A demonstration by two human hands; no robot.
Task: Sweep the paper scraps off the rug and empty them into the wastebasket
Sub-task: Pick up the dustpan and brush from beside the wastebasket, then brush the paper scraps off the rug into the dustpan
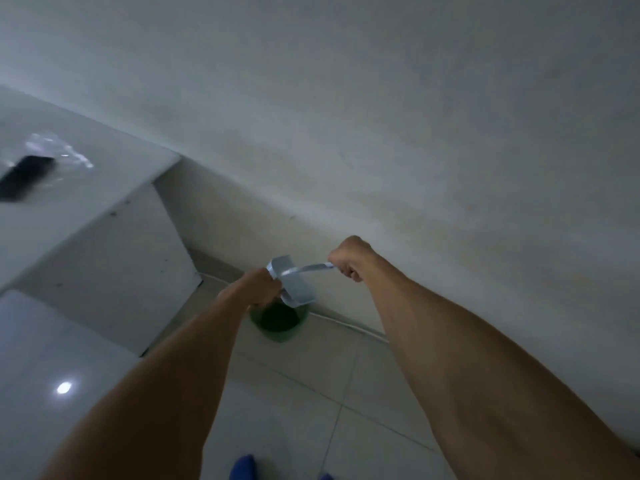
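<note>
A green wastebasket [280, 322] stands on the tiled floor against the wall. Directly above its opening a light-blue dustpan [294, 282] is tipped. Its thin handle runs right into my right hand [349, 258], which is closed on it. My left hand [263, 285] is a fist at the pan's left edge. Light-blue ends stick out above and below that fist, apparently a brush [286, 299]. No paper scraps or rug are visible, and the blurred basket interior looks dark.
A white desk [79, 209] stands at left with a black flat object [24, 180] and clear plastic wrap [59, 150] on it. A white cable [346, 323] runs along the wall's base. Blue footwear [244, 467] shows at the bottom edge.
</note>
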